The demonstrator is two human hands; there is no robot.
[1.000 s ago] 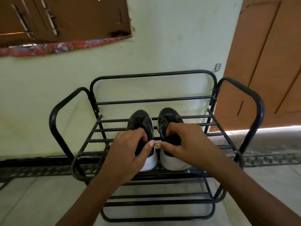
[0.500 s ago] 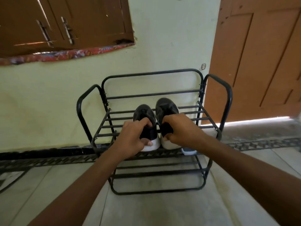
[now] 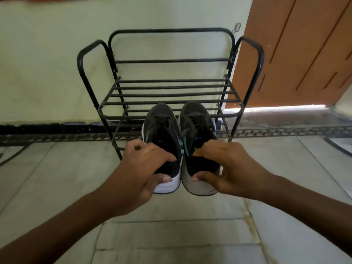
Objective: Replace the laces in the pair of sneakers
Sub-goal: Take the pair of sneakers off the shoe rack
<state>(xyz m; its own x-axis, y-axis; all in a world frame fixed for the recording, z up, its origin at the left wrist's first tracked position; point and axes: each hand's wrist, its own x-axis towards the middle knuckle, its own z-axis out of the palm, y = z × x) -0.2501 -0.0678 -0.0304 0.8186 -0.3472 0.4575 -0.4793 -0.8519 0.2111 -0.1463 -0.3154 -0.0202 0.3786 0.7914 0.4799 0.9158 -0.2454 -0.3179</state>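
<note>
The left hand [image 3: 141,164] has its grip closed on the heel of the left sneaker [image 3: 162,134], fingers curled inside the collar and thumb against the white sole, while the right hand [image 3: 226,166] grips the heel of the right sneaker [image 3: 196,126] the same way. Both dark sneakers hang side by side, almost touching, toes pointing away, in front of the black metal shoe rack [image 3: 171,86] and above the pale tiled floor [image 3: 171,235]. The rack stands against a light green wall [image 3: 47,63], with a brown wooden door [image 3: 304,50] to its right.
</note>
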